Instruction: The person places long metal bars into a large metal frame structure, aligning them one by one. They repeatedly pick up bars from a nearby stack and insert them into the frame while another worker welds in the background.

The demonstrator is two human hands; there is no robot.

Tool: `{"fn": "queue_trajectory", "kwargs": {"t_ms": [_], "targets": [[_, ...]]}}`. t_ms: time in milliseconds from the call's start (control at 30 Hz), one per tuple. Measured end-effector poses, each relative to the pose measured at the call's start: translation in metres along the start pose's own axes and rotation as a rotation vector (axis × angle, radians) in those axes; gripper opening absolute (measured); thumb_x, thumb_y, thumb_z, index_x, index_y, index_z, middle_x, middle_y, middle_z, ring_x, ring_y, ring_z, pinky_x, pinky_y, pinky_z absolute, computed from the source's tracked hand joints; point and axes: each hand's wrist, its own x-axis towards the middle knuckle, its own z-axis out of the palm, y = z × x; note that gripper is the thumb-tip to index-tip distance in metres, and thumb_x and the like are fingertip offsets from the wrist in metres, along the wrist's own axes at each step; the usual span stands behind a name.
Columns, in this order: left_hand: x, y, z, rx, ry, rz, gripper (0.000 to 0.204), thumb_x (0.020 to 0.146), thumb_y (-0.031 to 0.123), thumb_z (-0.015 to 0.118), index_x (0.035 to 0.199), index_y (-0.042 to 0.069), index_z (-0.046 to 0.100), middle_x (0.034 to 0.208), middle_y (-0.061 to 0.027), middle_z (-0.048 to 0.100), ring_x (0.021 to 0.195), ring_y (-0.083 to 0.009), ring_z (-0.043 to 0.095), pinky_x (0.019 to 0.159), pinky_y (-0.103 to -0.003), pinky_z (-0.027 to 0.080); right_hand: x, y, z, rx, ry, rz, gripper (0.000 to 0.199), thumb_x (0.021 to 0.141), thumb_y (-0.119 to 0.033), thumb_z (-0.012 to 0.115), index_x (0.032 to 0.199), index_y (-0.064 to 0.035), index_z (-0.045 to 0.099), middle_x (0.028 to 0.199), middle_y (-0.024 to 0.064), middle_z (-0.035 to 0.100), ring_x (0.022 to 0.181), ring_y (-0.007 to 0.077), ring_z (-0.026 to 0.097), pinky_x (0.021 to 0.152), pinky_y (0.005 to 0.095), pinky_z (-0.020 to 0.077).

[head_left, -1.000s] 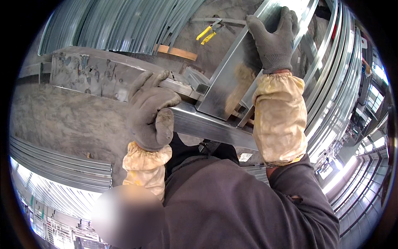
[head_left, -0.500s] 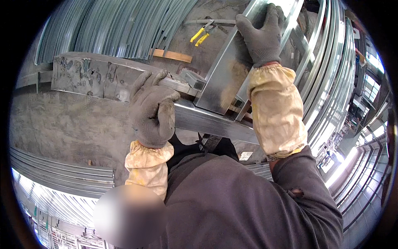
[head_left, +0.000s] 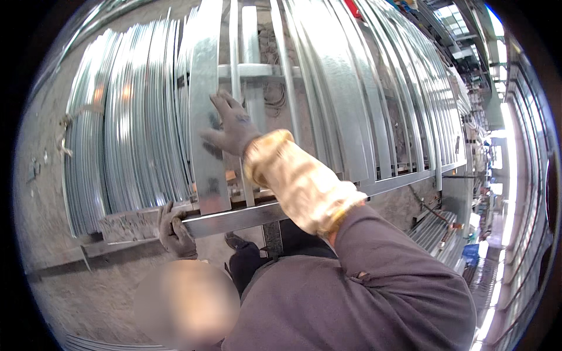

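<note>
My right hand (head_left: 233, 126), in a dark grey knit glove with a tan sleeve guard, lies with fingers spread against a wide, shiny metal bar (head_left: 206, 64). The bar runs away from me, and its near end (head_left: 215, 202) rests over a horizontal steel rail (head_left: 246, 217). By the left end of that rail is my gloved left hand (head_left: 177, 232). Its fingers point upward, loosely bent and apart, and I see nothing in them. Whether it touches the rail is unclear. My left forearm is mostly lost behind a blurred patch.
Bundled thin metal profiles (head_left: 140, 123) lie at the left, beside a grey steel beam (head_left: 132, 228). More long metal bars (head_left: 351, 99) span the rack to the right. Further profiles (head_left: 436, 234) lie at the lower right. My shoe (head_left: 235, 240) shows below the rail.
The view has swung, bringing many more bars at the right into sight. The yellow-handled pliers no longer show. My right hand remains on the wide bar, my left near the rail's end.
</note>
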Motion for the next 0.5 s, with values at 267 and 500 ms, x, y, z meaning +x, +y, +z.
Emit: {"fn": "queue_trajectory", "kwargs": {"t_ms": [267, 500], "targets": [[-0.017, -0.015, -0.014, 0.057, -0.035, -0.079, 0.013, 0.097, 0.012, 0.064, 0.097, 0.002, 0.071, 0.105, -0.0167, 0.073, 0.105, -0.0346, 0.067, 0.101, -0.047, 0.048, -0.128, 0.143, -0.213, -0.293, 0.387, 0.406, 0.104, 0.074, -0.048, 0.088, 0.15, 0.0038, 0.039, 0.145, 0.029, 0.05, 0.135, 0.0433, 0.05, 0.116, 0.0494, 0.0396], [0.008, 0.075, 0.028, 0.63, 0.174, 0.245, 0.021, 0.087, 0.011, 0.071, 0.108, 0.006, 0.069, 0.117, -0.0165, 0.068, 0.112, -0.0383, 0.063, 0.103, -0.052, 0.048, -0.123, 0.172, -0.242, -0.213, 0.017, 0.632, 0.118, 0.078, -0.056, 0.08, 0.159, 0.0056, 0.021, 0.156, 0.0314, 0.041, 0.142, 0.0425, 0.046, 0.118, 0.0482, 0.0394]]}}
